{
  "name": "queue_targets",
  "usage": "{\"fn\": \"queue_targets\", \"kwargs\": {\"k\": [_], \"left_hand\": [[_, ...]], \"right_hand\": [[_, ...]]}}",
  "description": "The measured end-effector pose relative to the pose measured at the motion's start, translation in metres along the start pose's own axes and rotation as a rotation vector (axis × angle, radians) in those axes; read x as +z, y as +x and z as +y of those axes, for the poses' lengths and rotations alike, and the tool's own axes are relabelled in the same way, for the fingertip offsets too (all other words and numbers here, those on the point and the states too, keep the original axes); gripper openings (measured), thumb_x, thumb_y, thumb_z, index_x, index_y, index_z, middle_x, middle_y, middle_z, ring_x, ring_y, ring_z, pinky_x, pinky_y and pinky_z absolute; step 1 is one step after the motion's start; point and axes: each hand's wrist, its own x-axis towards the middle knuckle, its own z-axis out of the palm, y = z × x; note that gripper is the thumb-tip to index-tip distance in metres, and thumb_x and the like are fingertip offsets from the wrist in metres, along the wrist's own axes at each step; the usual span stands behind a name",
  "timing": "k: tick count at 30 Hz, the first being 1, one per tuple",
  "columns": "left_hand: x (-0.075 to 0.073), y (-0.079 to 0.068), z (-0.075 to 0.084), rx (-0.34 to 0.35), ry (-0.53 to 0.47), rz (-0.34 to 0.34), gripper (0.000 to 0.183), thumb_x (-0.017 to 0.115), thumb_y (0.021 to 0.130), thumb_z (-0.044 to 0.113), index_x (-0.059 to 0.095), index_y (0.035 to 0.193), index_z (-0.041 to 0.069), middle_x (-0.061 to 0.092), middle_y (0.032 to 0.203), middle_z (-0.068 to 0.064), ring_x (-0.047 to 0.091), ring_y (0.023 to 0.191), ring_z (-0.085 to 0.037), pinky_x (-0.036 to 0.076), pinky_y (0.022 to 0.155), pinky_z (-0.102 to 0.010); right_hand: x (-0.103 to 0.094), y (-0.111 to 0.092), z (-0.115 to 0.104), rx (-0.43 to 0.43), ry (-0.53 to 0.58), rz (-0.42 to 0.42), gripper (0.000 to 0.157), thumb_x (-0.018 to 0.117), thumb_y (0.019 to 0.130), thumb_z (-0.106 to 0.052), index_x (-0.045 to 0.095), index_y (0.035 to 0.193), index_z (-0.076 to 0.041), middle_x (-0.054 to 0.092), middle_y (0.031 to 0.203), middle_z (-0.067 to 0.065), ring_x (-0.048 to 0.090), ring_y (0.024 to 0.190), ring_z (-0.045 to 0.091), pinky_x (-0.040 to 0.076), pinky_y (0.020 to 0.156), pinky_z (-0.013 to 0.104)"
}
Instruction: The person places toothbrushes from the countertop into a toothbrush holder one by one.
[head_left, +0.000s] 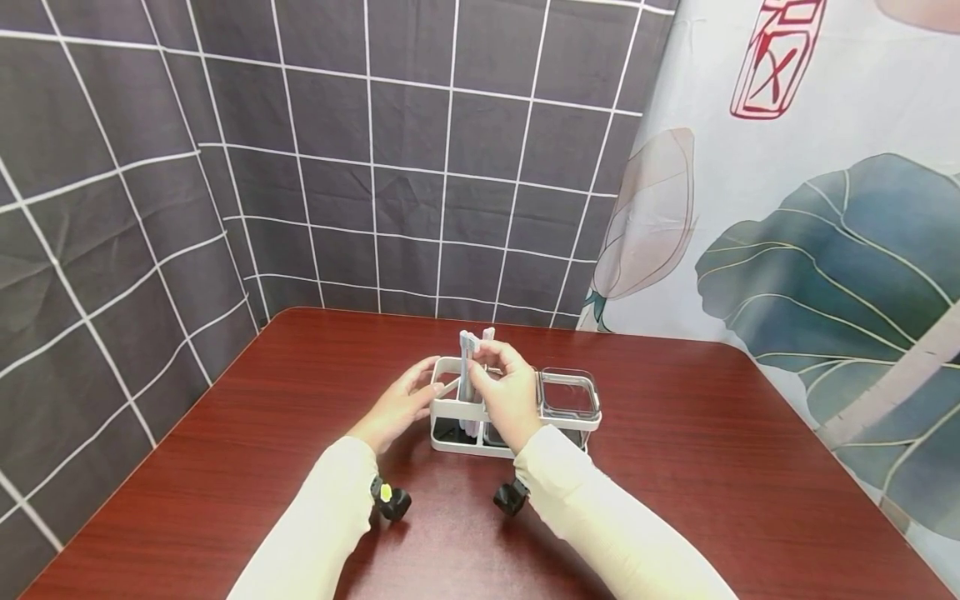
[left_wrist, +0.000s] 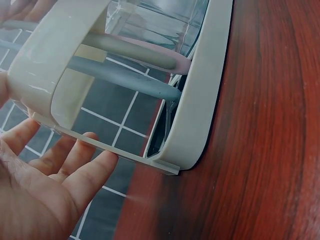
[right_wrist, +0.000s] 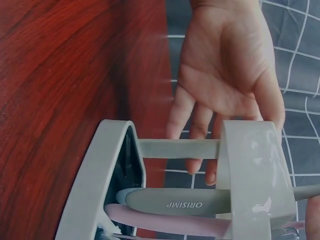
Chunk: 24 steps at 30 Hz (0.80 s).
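A white toothbrush rack (head_left: pixel 455 409) stands on the table with several toothbrushes upright in its left part. My left hand (head_left: pixel 405 403) holds the rack's left end, its thumb at the upper band and its fingertips (left_wrist: pixel 106 159) along the side post. At the top of the brushes, my right hand (head_left: pixel 512 398) pinches a grey toothbrush (right_wrist: pixel 175 201) near its head. That brush, lettered ORISIMP, stands inside the rack beside a pink toothbrush (right_wrist: pixel 165 220). A blue toothbrush (left_wrist: pixel 125 80) leans next to them. Most of the right hand is out of its own wrist view.
Clear square cups (head_left: pixel 570 393) sit in the rack's right part. The red-brown wooden table (head_left: pixel 315 367) spreads around it. Behind stand a dark grid-patterned cloth (head_left: pixel 405 192) and a leaf-printed curtain (head_left: pixel 825 250). Small black cameras are strapped to both wrists.
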Motion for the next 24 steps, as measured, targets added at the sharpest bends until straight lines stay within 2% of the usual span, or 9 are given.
{"fn": "queue_targets", "kwargs": {"k": [7,15,24], "left_hand": [[-0.0007,0.0005,-0.0009,-0.006,0.008,-0.003,0.055,0.056,0.097,0.02,0.035,0.148,0.017,0.035,0.15,-0.022,0.042,0.133,-0.036,0.04,0.105,-0.053],[-0.0003,-0.0003,-0.0004,0.019,0.015,-0.002,0.055,0.054,0.098,0.019,0.034,0.149,0.014,0.037,0.148,-0.022,0.044,0.13,-0.036,0.042,0.104,-0.052],[0.0,-0.0003,0.0,0.013,0.012,-0.001,0.054,0.054,0.098,0.017,0.035,0.148,0.015,0.039,0.148,-0.019,0.043,0.132,-0.036,0.041,0.104,-0.053]], "right_hand": [[0.0015,-0.0036,0.0029,0.009,0.031,-0.04,0.018,0.064,0.083,0.007,0.065,0.101,0.006,0.065,0.09,0.02,0.058,0.075,0.004,0.048,0.057,0.013],[0.0014,-0.0054,0.0051,-0.024,-0.022,-0.074,0.017,0.065,0.083,0.006,0.066,0.1,0.004,0.067,0.091,0.02,0.06,0.079,0.005,0.05,0.066,0.014],[0.0023,-0.007,0.0043,-0.023,-0.088,-0.094,0.02,0.066,0.082,0.006,0.066,0.102,0.002,0.068,0.092,0.018,0.063,0.083,0.018,0.052,0.068,0.015]]}}
